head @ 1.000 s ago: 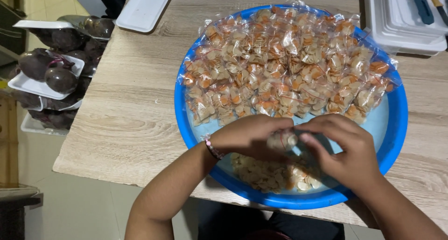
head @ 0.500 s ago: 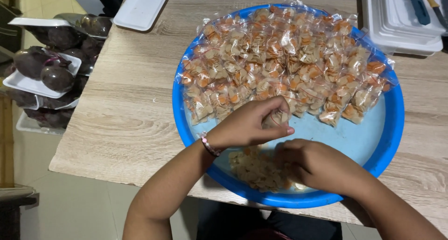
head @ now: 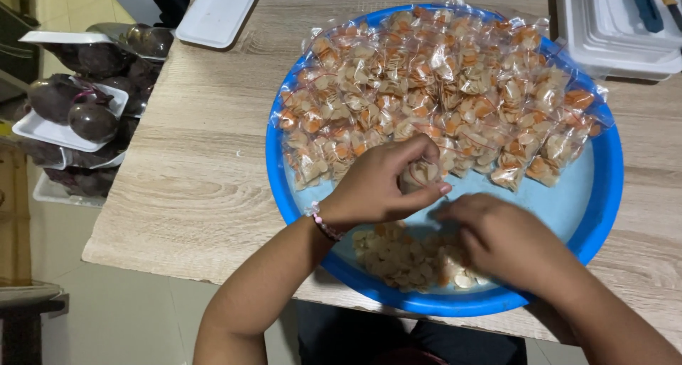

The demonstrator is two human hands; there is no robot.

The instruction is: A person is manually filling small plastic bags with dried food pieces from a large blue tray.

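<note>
A wide blue basin (head: pixel 609 187) sits on a wooden table (head: pixel 206 166). Its far half is piled with several small clear bags of pale and orange chips (head: pixel 440 88). A loose heap of the same chips (head: pixel 405 255) lies at the near rim. My left hand (head: pixel 380 184), with a pink bead bracelet on the wrist, is closed around one small filled bag (head: pixel 420 175) at the edge of the pile. My right hand (head: pixel 508 241) lies palm down on the loose chips, fingers curled; what is under it is hidden.
White foam trays (head: pixel 219 11) lie at the table's far left corner, and stacked white trays (head: pixel 618 42) at the far right. Left of the table stand wrapped trays of dark round fruit (head: pixel 78 116). The floor shows below the near edge.
My hands have separated. The left hand has lifted the small bag towards the pile, while the right hand has dropped onto the loose chips at the near rim.
</note>
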